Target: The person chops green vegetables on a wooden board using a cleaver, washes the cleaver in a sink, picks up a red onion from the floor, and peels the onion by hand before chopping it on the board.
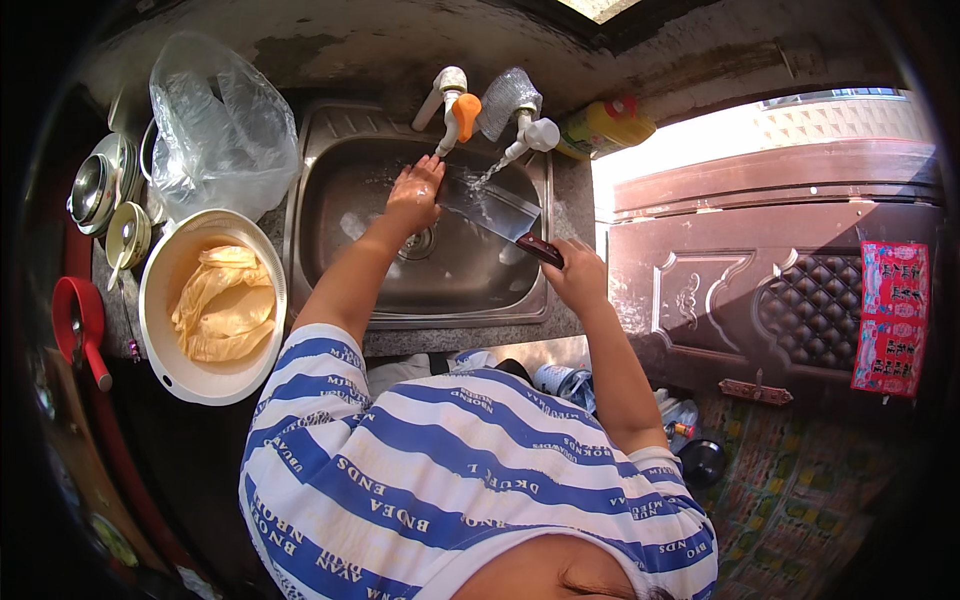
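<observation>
My right hand (579,274) is closed on the dark wooden handle of a cleaver (495,208), held over a stainless steel sink (352,300). Water runs from the white-handled tap (534,136) onto the broad blade. At the blade's far end is my left hand (418,191), wet, with the fingers extended; whether it touches the blade cannot be made out. The spout of a second tap, with an orange handle (466,116), comes down just beyond my left fingertips. Below the hands, the sink's drain (418,244) is partly hidden by my left forearm.
Left of the sink stands a cream plastic basin (150,330) holding a yellowish plastic bag. Behind it are a clear plastic bag (225,142) and stacked bowls (94,187). A yellow bottle (607,131) lies at the sink's back right corner. A brown panelled door (697,232) is at right.
</observation>
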Tool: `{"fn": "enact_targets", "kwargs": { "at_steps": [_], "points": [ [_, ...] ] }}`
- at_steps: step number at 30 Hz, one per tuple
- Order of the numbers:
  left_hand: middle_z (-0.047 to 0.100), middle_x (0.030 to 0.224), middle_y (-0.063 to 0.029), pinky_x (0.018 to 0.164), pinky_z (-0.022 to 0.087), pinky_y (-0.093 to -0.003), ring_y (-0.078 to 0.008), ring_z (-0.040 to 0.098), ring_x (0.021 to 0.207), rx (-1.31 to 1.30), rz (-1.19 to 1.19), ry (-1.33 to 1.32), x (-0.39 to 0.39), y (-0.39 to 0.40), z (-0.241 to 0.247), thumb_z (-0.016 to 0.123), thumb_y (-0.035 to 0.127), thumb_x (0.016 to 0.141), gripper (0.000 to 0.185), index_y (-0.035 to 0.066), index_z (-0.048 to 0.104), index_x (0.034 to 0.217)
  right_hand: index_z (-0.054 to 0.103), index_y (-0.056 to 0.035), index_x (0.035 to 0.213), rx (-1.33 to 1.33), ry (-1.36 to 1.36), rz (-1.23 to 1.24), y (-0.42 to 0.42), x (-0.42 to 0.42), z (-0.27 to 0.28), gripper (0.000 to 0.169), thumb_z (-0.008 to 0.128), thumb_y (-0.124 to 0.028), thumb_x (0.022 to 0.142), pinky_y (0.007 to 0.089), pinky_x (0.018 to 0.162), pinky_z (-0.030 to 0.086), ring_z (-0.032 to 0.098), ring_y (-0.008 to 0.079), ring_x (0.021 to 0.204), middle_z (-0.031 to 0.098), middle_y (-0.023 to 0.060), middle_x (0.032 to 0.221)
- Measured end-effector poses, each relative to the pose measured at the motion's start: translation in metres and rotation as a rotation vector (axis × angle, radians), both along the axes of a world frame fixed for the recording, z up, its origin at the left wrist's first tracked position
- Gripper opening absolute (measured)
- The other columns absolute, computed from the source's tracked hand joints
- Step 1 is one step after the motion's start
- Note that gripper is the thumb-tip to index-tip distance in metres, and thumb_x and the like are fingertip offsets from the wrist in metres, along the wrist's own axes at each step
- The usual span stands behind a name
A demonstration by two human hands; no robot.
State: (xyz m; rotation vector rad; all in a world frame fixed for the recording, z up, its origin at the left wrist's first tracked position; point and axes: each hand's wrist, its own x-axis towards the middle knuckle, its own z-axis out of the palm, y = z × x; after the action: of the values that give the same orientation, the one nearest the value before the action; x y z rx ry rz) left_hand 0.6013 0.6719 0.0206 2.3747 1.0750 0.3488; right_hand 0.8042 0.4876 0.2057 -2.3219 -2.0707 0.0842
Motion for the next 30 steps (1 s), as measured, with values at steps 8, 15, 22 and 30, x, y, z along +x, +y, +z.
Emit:
{"fn": "enact_targets", "kwargs": {
  "at_steps": [8,15,22,30],
  "points": [
    [0.046,0.141,-0.0211,0.110,0.035,-0.0426,-0.0353,0.041,0.134,0.046,0.058,-0.744,0.031,-0.072,0.029,0.063,0.024,0.090,0.059,-0.001,0.041,0.138,0.065,-0.0047,0.093,-0.253,1.143,-0.692,0.017,-0.009,-0.031,0.035,0.065,-0.040,0.092,0.0260,0.044,0.043,0.056,0.0107,0.052,0.061,0.0024,0.069],
    [0.034,0.149,-0.0246,0.116,0.023,-0.0478,-0.0385,0.029,0.141,-0.014,-0.330,-0.682,0.035,-0.107,0.076,0.057,0.046,0.092,0.074,-0.004,0.036,0.141,0.061,-0.0128,0.098,-0.158,1.820,-0.887,0.012,-0.032,-0.045,0.032,0.050,-0.043,0.100,0.0257,0.042,0.040,0.054,0.0112,0.051,0.061,0.0009,0.073],
    [0.022,0.154,-0.0275,0.119,0.016,-0.0480,-0.0405,0.019,0.145,-0.121,-0.374,-0.619,0.029,-0.092,0.077,0.051,0.052,0.094,0.080,-0.004,0.026,0.146,0.056,-0.0130,0.090,-0.252,1.804,-0.825,-0.004,-0.032,-0.040,0.039,0.045,-0.049,0.100,0.0230,0.040,0.036,0.052,0.0123,0.052,0.055,0.0018,0.067],
    [0.021,0.154,-0.0270,0.119,0.016,-0.0448,-0.0384,0.019,0.145,-0.115,-0.338,-0.604,0.045,-0.076,0.069,0.039,0.061,0.095,0.085,-0.006,0.024,0.147,0.055,-0.0028,0.100,-0.246,1.776,-0.821,-0.013,-0.043,-0.027,0.051,0.043,-0.052,0.100,0.0203,0.037,0.030,0.049,0.0119,0.048,0.054,0.0051,0.065]
  ]
}}
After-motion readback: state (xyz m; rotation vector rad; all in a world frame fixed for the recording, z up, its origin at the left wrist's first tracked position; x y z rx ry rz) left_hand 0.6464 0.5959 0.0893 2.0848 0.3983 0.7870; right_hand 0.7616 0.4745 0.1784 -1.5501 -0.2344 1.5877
